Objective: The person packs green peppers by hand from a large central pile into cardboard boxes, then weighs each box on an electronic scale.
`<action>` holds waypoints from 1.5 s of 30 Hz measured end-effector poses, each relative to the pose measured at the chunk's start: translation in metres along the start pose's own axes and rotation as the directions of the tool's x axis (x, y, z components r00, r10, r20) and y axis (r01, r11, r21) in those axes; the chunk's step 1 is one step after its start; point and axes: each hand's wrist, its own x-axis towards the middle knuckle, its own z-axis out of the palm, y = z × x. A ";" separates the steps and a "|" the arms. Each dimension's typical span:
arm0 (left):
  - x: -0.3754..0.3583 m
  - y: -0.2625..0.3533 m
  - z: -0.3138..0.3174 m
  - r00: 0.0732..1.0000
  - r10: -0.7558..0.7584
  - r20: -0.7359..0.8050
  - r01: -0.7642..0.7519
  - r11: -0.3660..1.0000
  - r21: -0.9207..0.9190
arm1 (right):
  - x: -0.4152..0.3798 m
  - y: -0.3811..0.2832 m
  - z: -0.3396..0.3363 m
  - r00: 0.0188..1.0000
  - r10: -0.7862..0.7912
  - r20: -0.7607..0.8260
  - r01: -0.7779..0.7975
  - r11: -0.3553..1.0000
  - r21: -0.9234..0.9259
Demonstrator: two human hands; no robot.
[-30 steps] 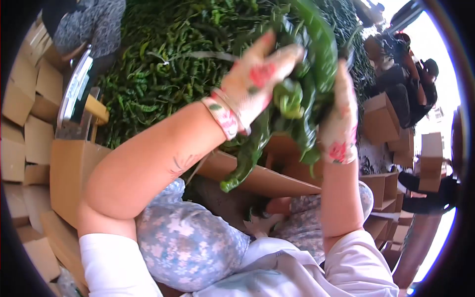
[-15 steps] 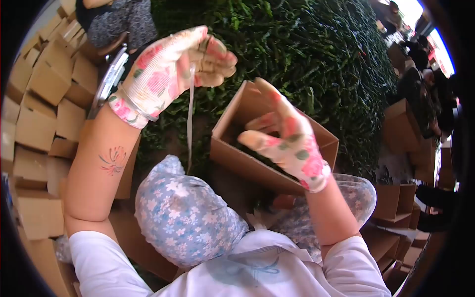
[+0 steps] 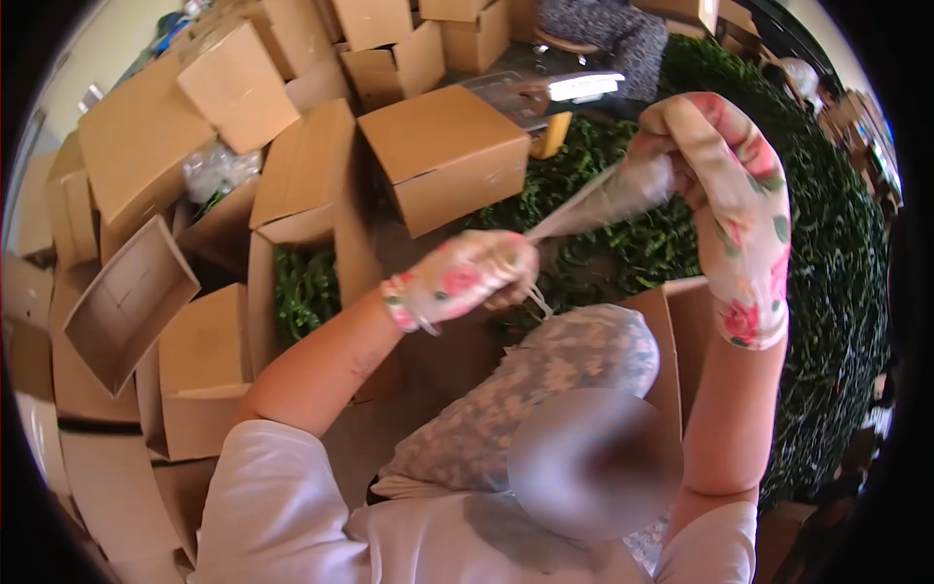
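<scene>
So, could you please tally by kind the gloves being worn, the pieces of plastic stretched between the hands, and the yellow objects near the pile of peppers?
Floral gloves: 2, one on the left hand and one on the right hand
Stretched plastic: 1
Yellow object: 1
Total: 4
</scene>
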 end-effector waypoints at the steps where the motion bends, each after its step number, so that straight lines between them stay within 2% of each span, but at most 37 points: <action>1: -0.023 0.005 -0.029 0.995 0.060 -0.074 -0.061 0.998 -0.011 | 0.001 0.000 0.005 0.998 -0.041 0.057 0.042 0.999 -0.015; 2: -0.049 0.015 -0.061 0.983 0.118 -0.143 -0.123 0.992 -0.023 | 0.000 0.003 0.008 0.991 -0.077 0.112 0.081 0.996 -0.033; 3: -0.081 0.034 -0.083 0.909 0.143 -0.391 -0.123 0.989 0.076 | 0.000 0.011 0.006 0.980 -0.109 0.164 0.130 0.984 -0.126; 4: -0.118 0.054 -0.121 0.745 0.212 -0.633 -0.129 0.976 0.175 | -0.002 0.021 0.005 0.987 -0.080 0.137 0.106 0.975 -0.194; 5: -0.153 0.065 -0.169 0.441 0.667 -0.601 0.136 0.612 0.779 | -0.006 0.030 0.003 0.994 0.001 0.111 0.019 0.984 -0.179; 6: -0.181 0.086 -0.191 0.184 0.873 -0.452 0.387 0.358 0.850 | -0.012 0.038 0.000 0.993 0.082 0.082 -0.068 0.984 -0.163; 7: -0.220 0.100 -0.235 0.206 0.959 -0.193 0.733 -0.021 0.680 | -0.015 0.049 -0.003 0.989 0.128 0.079 -0.113 0.978 -0.174; 8: -0.240 0.105 -0.262 0.229 0.561 -0.796 0.958 0.013 0.285 | -0.020 0.060 -0.006 0.981 0.176 0.075 -0.160 0.970 -0.185; 9: -0.266 0.104 -0.286 0.222 0.339 -0.914 0.967 -0.195 0.163 | -0.022 0.070 -0.010 0.974 0.211 0.076 -0.185 0.947 -0.263; 10: -0.288 0.102 -0.300 0.214 0.117 -0.970 0.934 -0.315 0.168 | -0.026 0.079 -0.010 0.969 0.236 0.072 -0.207 0.937 -0.281; 12: -0.302 0.108 -0.315 0.253 -0.264 -0.931 0.864 -0.372 0.340 | -0.033 0.093 -0.014 0.931 0.350 0.100 -0.280 0.864 -0.418; 13: -0.287 0.115 -0.305 0.310 -0.357 -0.881 0.802 -0.400 0.443 | -0.033 0.096 -0.014 0.927 0.366 0.086 -0.300 0.857 -0.418; 14: -0.269 0.120 -0.293 0.477 -0.436 -0.763 0.574 -0.504 0.646 | -0.033 0.097 -0.016 0.912 0.401 0.084 -0.318 0.822 -0.473; 15: -0.235 0.118 -0.281 0.403 -0.240 -0.883 0.701 -0.539 0.467 | -0.036 0.098 -0.022 0.895 0.441 0.065 -0.343 0.774 -0.532; 16: -0.200 0.109 -0.272 0.307 -0.041 -0.951 0.804 -0.523 0.282 | -0.038 0.106 -0.027 0.899 0.438 0.027 -0.365 0.781 -0.507; 17: -0.175 0.092 -0.267 0.587 0.151 -0.795 0.775 -0.388 0.498 | -0.038 0.112 -0.028 0.888 0.460 -0.007 -0.409 0.783 -0.468; 18: -0.150 0.073 -0.261 0.744 0.372 -0.555 0.658 -0.268 0.703 | -0.035 0.121 -0.031 0.877 0.479 -0.041 -0.448 0.784 -0.430; 19: -0.107 0.060 -0.237 0.771 0.318 -0.552 0.539 0.136 0.831 | -0.031 0.138 -0.037 0.857 0.511 -0.063 -0.493 0.777 -0.392; 20: -0.060 0.043 -0.205 0.799 0.266 -0.539 0.348 0.526 0.776 | -0.027 0.159 -0.039 0.838 0.539 -0.079 -0.529 0.771 -0.354; 21: -0.020 0.021 -0.181 0.826 0.081 -0.558 0.213 0.872 0.442 | -0.025 0.181 -0.038 0.853 0.517 -0.073 -0.507 0.786 -0.354; 22: 0.015 -0.011 -0.163 0.848 0.074 -0.525 0.147 0.919 0.366 | -0.022 0.200 -0.035 0.869 0.491 -0.062 -0.479 0.804 -0.353; 23: 0.048 -0.075 -0.184 0.888 0.046 -0.457 0.100 0.952 0.291 | -0.018 0.213 -0.030 0.852 0.522 -0.037 -0.478 0.749 -0.458; 24: 0.077 -0.118 -0.176 0.777 -0.286 -0.561 0.317 0.947 -0.044 | -0.011 0.224 -0.027 0.832 0.554 -0.013 -0.467 0.688 -0.556; 25: 0.093 -0.197 -0.195 0.815 -0.160 -0.556 0.391 0.861 0.326 | 0.001 0.233 -0.029 0.756 0.655 -0.007 -0.550 0.629 -0.549; 26: 0.097 -0.244 -0.199 0.711 -0.305 -0.633 0.481 0.868 0.123 | 0.013 0.242 -0.034 0.671 0.741 -0.004 -0.626 0.564 -0.539; 27: 0.085 -0.307 -0.205 0.576 -0.421 -0.701 0.152 0.898 -0.414 | 0.029 0.241 -0.040 0.660 0.751 -0.017 -0.576 0.492 -0.653; 28: 0.085 -0.345 -0.211 0.466 -0.367 -0.805 0.500 0.860 -0.102 | 0.043 0.251 -0.056 0.664 0.747 -0.042 -0.583 0.481 -0.655; 29: 0.074 -0.385 -0.226 0.418 -0.270 -0.867 0.654 0.752 0.081 | 0.058 0.265 -0.073 0.723 0.689 -0.057 -0.484 0.445 -0.754; 30: 0.078 -0.387 -0.236 0.307 -0.354 -0.884 0.727 0.686 -0.022 | 0.072 0.281 -0.090 0.774 0.631 -0.057 -0.379 0.390 -0.839; 32: 0.085 -0.404 -0.261 0.379 0.041 -0.924 0.772 0.536 0.341 | 0.102 0.308 -0.127 0.755 0.654 -0.049 -0.336 0.321 -0.886; 34: 0.117 -0.368 -0.258 0.201 -0.144 -0.969 0.878 0.465 0.113 | 0.126 0.343 -0.160 0.688 0.718 -0.101 -0.396 0.255 -0.882; 35: 0.125 -0.390 -0.282 0.124 -0.162 -0.979 0.920 0.388 0.052 | 0.137 0.364 -0.175 0.687 0.716 -0.124 -0.377 0.205 -0.903; 36: 0.132 -0.408 -0.294 0.229 -0.130 -0.965 0.782 0.615 0.103 | 0.149 0.383 -0.188 0.679 0.724 -0.124 -0.380 0.201 -0.903; 38: 0.156 -0.440 -0.318 0.344 -0.239 -0.908 0.376 0.921 -0.100 | 0.171 0.421 -0.206 0.665 0.733 -0.142 -0.407 0.197 -0.892; 40: 0.213 -0.409 -0.280 0.378 -0.407 -0.832 0.361 0.892 -0.273 | 0.185 0.466 -0.222 0.743 0.651 -0.156 -0.363 0.197 -0.911; 43: 0.294 -0.402 -0.251 0.582 -0.367 -0.726 0.558 0.830 0.028 | 0.211 0.511 -0.227 0.769 0.601 -0.217 -0.453 0.274 -0.848; 45: 0.326 -0.395 -0.223 0.621 -0.385 -0.682 0.477 0.877 -0.061 | 0.212 0.517 -0.209 0.788 0.551 -0.274 -0.362 0.056 -0.930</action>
